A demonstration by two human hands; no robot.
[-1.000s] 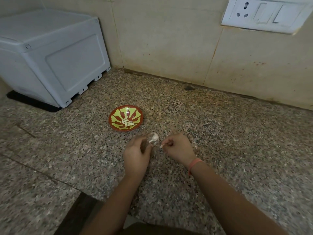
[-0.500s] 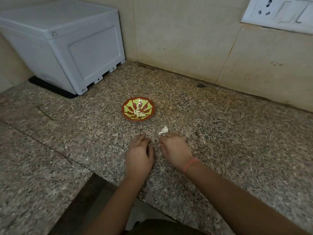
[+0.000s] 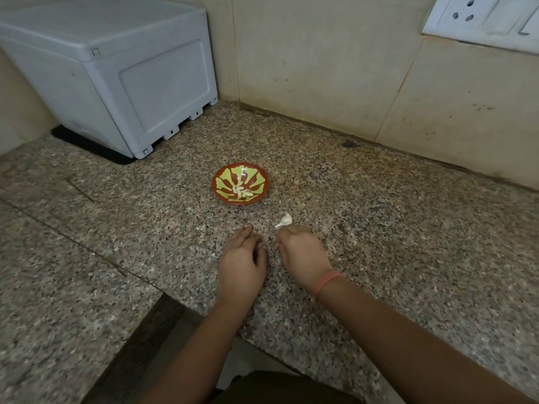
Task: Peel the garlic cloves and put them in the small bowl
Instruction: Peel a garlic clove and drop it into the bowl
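A small red bowl (image 3: 221, 173) with a yellow-green pattern sits on the granite counter and holds several peeled garlic cloves (image 3: 242, 193). A white garlic piece with a thin tail (image 3: 285, 220) lies on the counter just right of and nearer than the bowl. My right hand (image 3: 303, 253) rests behind it with fingers curled under, its knuckles at the tail's tip; what is inside the curl is hidden. My left hand (image 3: 242, 265) lies palm down beside it, fingers loosely extended, with nothing visible in it.
A grey plastic box (image 3: 122, 71) stands on a black mat at the back left. The tiled wall (image 3: 320, 68) runs along the back with a switch plate (image 3: 481, 18) at top right. The counter's front edge (image 3: 204, 313) is cut in near my body.
One second ago my left hand held the white garlic piece up while my right hand pulled at it. The piece now lies on the counter and both hands have dropped onto the surface.
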